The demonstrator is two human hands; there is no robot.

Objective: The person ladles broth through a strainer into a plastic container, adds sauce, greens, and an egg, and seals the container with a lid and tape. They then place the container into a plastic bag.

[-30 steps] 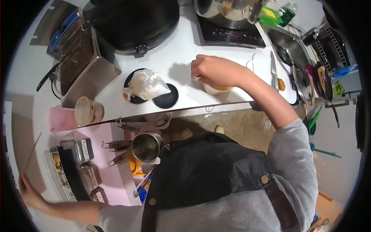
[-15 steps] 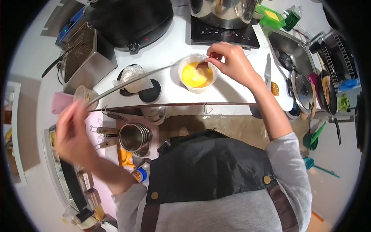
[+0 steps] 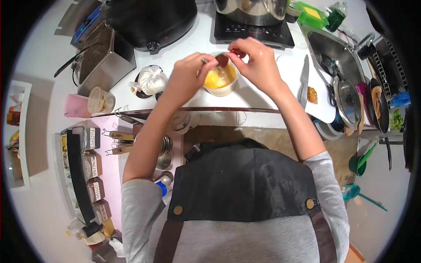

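Observation:
A clear plastic tub [image 3: 220, 91] of yellow, egg-like liquid stands near the counter's front edge. My left hand [image 3: 188, 79] is at its left rim, fingers closed on a thin metal rod, of which only a small end shows. At the far right rim my right hand [image 3: 258, 63] pinches a dark reddish utensil [image 3: 222, 60], whose lower part reaches into the tub. Left of my left hand, a knotted plastic bag of white powder [image 3: 151, 80] rests on a black round dish.
Behind are a black cooker [image 3: 149, 22] and a steel pot [image 3: 250, 11] on an induction hob [image 3: 254, 36]. Rightward lie a knife [image 3: 304, 81] on a white board and a sink [image 3: 335, 48]. A fryer [image 3: 107, 61] and clear container [image 3: 101, 101] stand left.
My left hand has come from the far left to the tub, and the long rod no longer shows at length. My right hand remains at the tub. The view has shifted slightly.

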